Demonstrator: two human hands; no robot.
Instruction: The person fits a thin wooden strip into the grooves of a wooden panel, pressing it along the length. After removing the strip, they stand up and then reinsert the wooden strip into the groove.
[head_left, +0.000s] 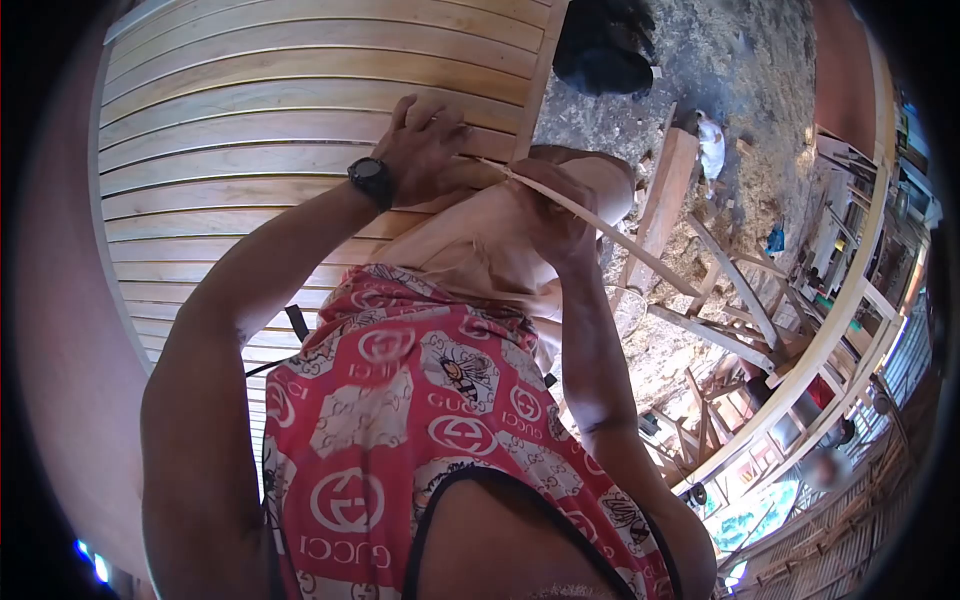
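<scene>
The person's left hand (425, 145), with a black watch (372, 180) on its wrist, curls its fingers over the upper end of a thin wooden strip (640, 255), pressing it against the slatted wooden panel (250, 100). The right hand (555, 215) is closed in a fist around the strip just below, and the rest slants away over the sawdust-strewn floor (720, 60).

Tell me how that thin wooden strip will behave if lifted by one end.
The thin wooden strip looks long and slender, so it probably flexes beyond the right hand gripping it. Likely light for its length. So narrow, it may snap if bent hard.
</scene>
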